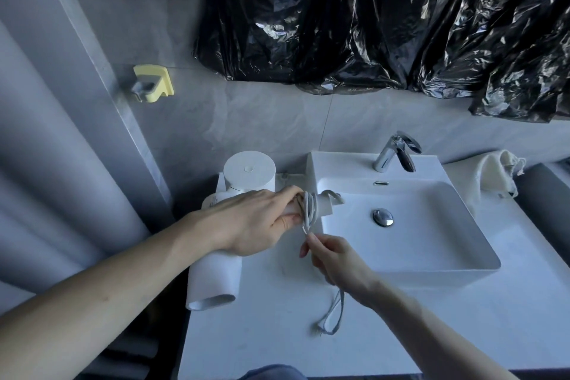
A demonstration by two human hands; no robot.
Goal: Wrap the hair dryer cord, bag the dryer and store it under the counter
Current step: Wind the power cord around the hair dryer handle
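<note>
The white hair dryer (216, 271) is held above the counter's (462, 318) left edge, left hand (256, 222) closed around its handle. Cord (309, 210) is pinched by right hand (336, 259); plug (320, 330) hangs free. Coils are best kept taut, adjacent.

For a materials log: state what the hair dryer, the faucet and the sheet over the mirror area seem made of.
Hair dryer: likely matte white plastic, smooth with soft shading. Faucet: polished, chrome-looking metal with mirror-like reflections. Black sheet: thin glossy plastic film, crinkled with sharp highlights.
</note>
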